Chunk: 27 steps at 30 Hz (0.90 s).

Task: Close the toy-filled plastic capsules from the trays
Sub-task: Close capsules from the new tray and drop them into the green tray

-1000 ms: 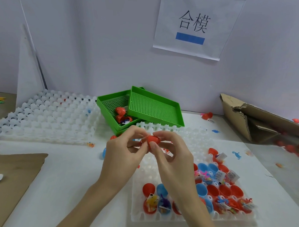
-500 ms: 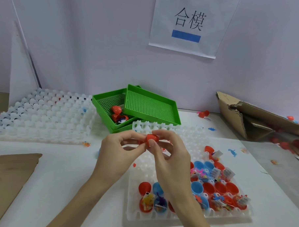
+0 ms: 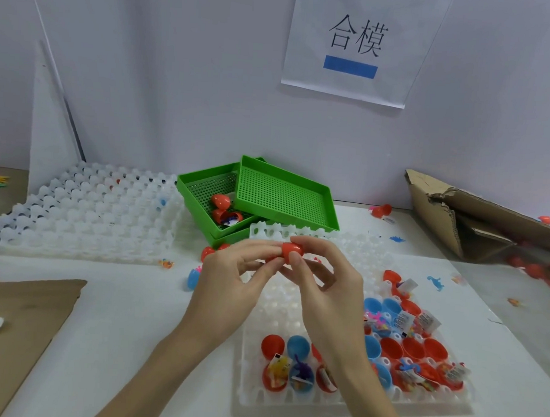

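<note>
Paper sign (image 3: 356,48) with printed characters and a blue bar on the wall; torn cardboard box (image 3: 474,223) at right; brown cardboard sheet (image 3: 20,317) on the worktop (image 3: 130,312) at left.

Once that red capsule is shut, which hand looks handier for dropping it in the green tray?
Probably the left hand: the green tray lies up on its side, and the right hand would cross over. Both pinch the red capsule.

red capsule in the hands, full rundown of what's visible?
The red capsule is small, egg-shaped, glossy plastic. It lies sideways above the white tray, pinched between the fingertips of the left hand and the right hand. Only its right half and top show; fingers cover the rest, so the seam and contents cannot be seen.
</note>
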{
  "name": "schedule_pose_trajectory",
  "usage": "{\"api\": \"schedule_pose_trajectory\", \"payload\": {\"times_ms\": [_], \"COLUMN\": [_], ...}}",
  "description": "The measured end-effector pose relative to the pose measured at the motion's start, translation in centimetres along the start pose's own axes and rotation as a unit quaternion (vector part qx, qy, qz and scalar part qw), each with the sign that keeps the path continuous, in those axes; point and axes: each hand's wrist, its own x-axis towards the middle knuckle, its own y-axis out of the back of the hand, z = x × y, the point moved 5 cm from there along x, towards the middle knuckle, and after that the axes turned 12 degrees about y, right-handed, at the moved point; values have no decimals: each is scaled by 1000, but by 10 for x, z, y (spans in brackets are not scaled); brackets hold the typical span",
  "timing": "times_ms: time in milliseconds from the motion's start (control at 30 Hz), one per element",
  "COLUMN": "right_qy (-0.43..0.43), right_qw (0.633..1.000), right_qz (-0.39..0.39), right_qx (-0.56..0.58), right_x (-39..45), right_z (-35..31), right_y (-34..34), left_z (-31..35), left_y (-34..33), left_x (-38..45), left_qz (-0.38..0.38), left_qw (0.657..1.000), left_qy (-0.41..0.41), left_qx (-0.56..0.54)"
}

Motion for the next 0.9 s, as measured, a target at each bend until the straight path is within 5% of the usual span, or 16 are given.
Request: {"api": "schedule_pose_trajectory", "payload": {"times_ms": [300,900], "right_qy": [2,29], "right_qw": [1000,998], "right_qz": [-20,-52], "right_qx": [-16,12], "right_x": [-3,0], "right_z": [0,-5], "right_y": [-6,-7], "left_z": [-9,-9], "left_y": [10,13], "left_x": [5,3], "left_qz": [-2,38], "left_qw": [987,994], "left_qy": [92,52], "left_qx": [-128,-86]}}
